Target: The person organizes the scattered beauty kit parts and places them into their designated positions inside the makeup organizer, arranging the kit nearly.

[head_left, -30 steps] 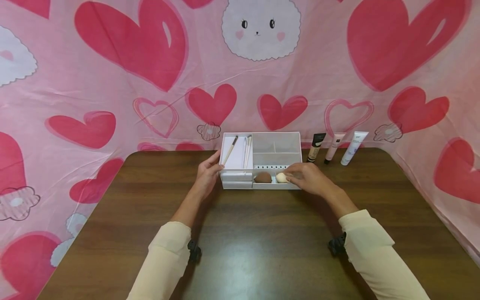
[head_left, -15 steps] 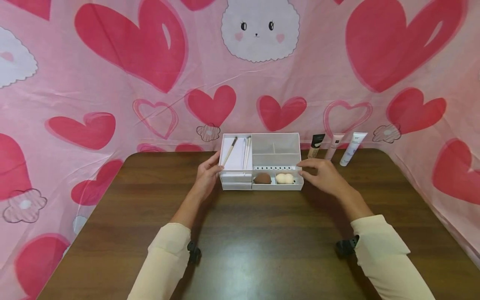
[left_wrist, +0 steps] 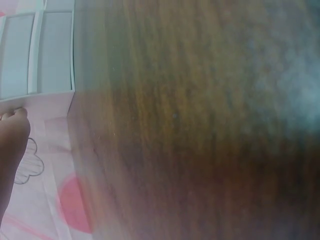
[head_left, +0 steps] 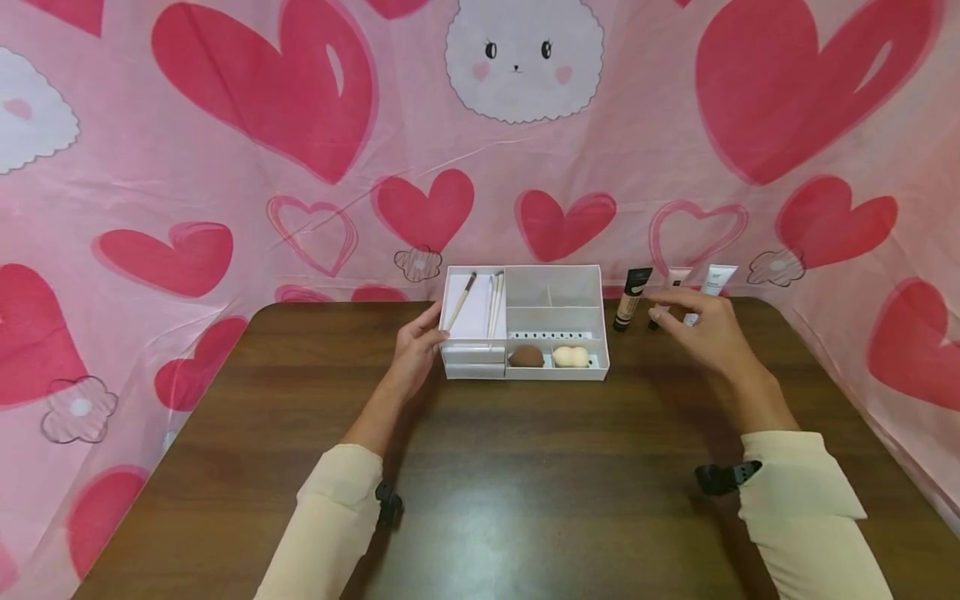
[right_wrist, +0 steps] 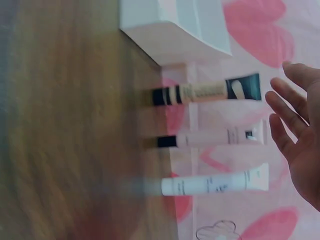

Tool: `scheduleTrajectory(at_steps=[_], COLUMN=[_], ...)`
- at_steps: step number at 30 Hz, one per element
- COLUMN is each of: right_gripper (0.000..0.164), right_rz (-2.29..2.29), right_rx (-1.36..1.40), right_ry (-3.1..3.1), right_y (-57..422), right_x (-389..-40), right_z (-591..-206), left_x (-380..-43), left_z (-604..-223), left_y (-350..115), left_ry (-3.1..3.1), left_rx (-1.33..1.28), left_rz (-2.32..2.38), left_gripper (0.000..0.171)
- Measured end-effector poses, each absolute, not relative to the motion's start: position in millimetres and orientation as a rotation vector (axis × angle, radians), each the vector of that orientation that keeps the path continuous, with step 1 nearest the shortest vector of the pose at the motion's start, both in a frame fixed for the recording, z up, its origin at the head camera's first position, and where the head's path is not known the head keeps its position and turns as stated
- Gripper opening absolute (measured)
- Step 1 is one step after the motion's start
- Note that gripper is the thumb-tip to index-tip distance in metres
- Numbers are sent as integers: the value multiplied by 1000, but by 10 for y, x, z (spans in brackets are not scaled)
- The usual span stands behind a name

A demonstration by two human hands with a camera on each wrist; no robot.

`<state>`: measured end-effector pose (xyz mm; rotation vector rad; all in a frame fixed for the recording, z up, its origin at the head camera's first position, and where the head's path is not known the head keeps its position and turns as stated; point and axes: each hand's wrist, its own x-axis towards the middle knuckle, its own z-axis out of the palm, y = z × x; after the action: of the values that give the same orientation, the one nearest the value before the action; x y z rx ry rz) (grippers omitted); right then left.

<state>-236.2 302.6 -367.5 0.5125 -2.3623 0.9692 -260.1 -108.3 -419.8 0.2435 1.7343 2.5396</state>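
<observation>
A white cosmetics organizer [head_left: 555,373] stands at the back of the wooden table. My left hand [head_left: 415,350] rests against its left side, thumb at the front corner and fingers along the wall; the left wrist view catches only part of this hand. In the front compartment lie a brown makeup sponge [head_left: 527,357] and a cream, peanut-shaped sponge [head_left: 571,357]. To the right, my right hand [head_left: 708,329] hovers by three upright tubes, fingers spread and holding nothing. These are a beige tube with black ends [right_wrist: 205,91], a pink tube [right_wrist: 210,137] and a white tube [right_wrist: 215,182].
Several makeup brushes [head_left: 492,304] lie in the organizer's left part, above small drawers [head_left: 474,362]. Divided compartments [head_left: 551,296] fill its back right. Behind the table [head_left: 480,467] hangs a pink heart-patterned cloth [head_left: 495,150].
My right hand has left the cream sponge in the front compartment and moved right, to the tubes. The left hand stays at the organizer's side.
</observation>
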Motion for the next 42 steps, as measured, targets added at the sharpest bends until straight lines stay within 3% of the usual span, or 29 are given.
scheduleTrajectory(at_steps=[20, 32, 42], right_gripper=[26, 46, 32], right_rz=[949, 853, 716], right_rx=[254, 130, 85], right_ry=[-2145, -2595, -2589], right_y=[3776, 3972, 3953], right_x=[-2768, -2870, -2947], right_z=[-3490, -3543, -3592], left_x=[-2592, -2610, -2610], left_z=[-4219, -4228, -4212], left_y=[-1054, -1059, -1063], left_ry=[1732, 1736, 1720], left_rx=[239, 229, 249], left_rz=[2556, 2557, 2562], left_gripper=[66, 66, 67])
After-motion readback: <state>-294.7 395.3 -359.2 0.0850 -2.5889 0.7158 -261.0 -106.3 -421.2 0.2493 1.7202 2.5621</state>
